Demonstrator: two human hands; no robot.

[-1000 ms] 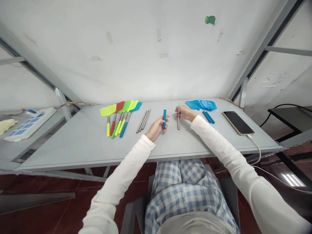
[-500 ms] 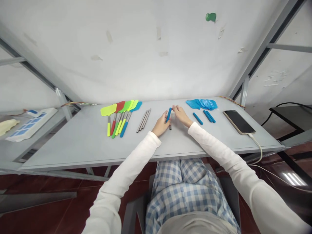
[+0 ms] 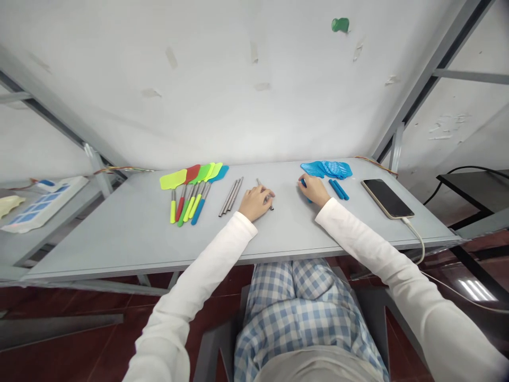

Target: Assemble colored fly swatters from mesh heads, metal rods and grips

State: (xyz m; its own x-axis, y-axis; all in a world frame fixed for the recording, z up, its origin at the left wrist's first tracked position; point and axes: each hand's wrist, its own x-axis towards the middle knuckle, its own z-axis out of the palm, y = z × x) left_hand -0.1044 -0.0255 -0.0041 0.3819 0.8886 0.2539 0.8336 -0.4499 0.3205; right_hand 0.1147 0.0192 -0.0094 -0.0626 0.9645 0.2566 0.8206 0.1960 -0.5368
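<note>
My left hand is on the grey table, its fingers curled over a thin metal tube. The tube's two ends show past the fingers. To the right, my right hand is closed on a blue handle sleeve, most of it hidden by the fingers. More blue shows under that hand, and I cannot tell if it is a second sleeve. Two more blue sleeves lie just right of the hand. Left of my left hand are several bare metal tubes side by side.
Finished-looking flyswatter-like paddles in yellow, red, green and blue lie at the left. Blue mesh paddle heads lie at the back right. A phone with a white cable rests at the right. The wall borders the back.
The blue sleeve that was in my left hand is no longer there. My right hand has moved right to the blue sleeves. My left hand now lies over the metal tube.
</note>
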